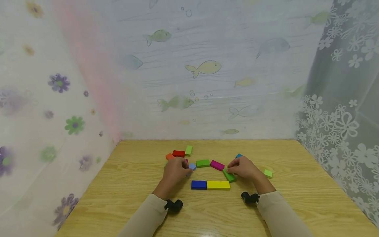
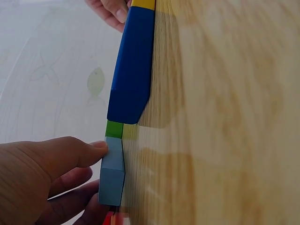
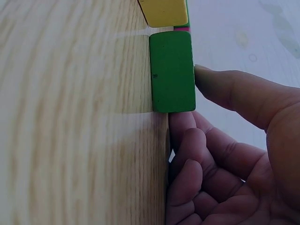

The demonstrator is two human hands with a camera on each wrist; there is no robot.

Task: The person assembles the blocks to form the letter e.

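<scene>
My left hand (image 1: 177, 172) pinches a light blue block (image 2: 112, 171) between thumb and fingers at the left end of a curved row on the table. That row continues with a green block (image 1: 202, 163) and a magenta block (image 1: 217, 165). At its right end stands a second green block (image 1: 229, 175), which my right hand (image 1: 244, 168) holds, the thumb at its top edge and the fingers behind it in the right wrist view. Below the curve, a dark blue block (image 1: 199, 185) and a yellow block (image 1: 218, 185) lie end to end.
Beyond my left hand lie a red block (image 1: 179, 153), an orange block (image 1: 170, 156) and a light green block (image 1: 189, 150). A blue block (image 1: 239, 156) is partly hidden behind my right hand. Another light green block (image 1: 267, 173) lies farther right. Patterned curtains (image 1: 207, 108) surround the wooden table (image 1: 142, 158).
</scene>
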